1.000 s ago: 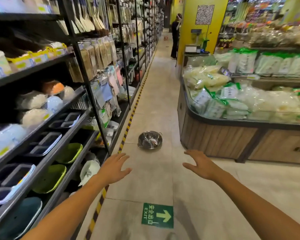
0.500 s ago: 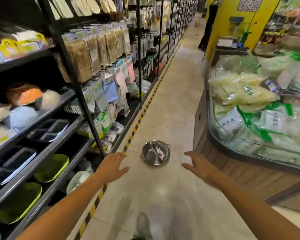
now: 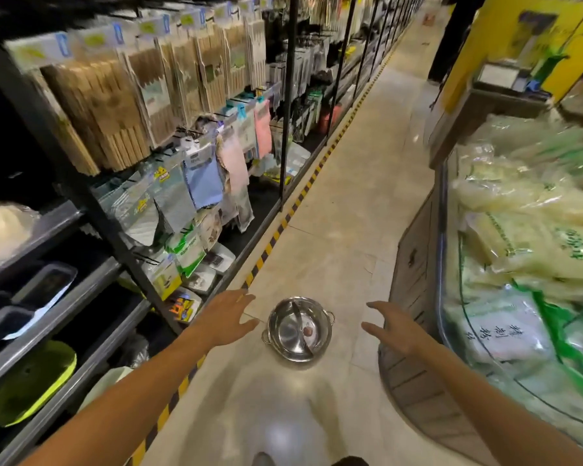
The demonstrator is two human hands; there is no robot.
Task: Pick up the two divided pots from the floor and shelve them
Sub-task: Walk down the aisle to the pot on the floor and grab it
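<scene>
Your left hand is extended forward, palm down, with its fingers spread apart and slightly curved. The fingers hold nothing. Their tips lie just beside the left rim of the divided pot; whether they touch it cannot be told from this view.

Your right hand is extended on the opposite side of the pot, thumb side up, with its fingers apart and loosely curved. It holds nothing and stands clear of the pot, with bare floor showing between them.

The divided pot sits upright on the floor between your two hands. It is a round steel pot with a curved partition across its interior and a small loop handle at each side. A small reddish mark shows in the right compartment. Only one pot can be distinguished here; stacking cannot be confirmed.

The shelving unit runs along your left side, bordered at floor level by a yellow-and-black hazard stripe. A display case of bagged goods stands to your right.
</scene>
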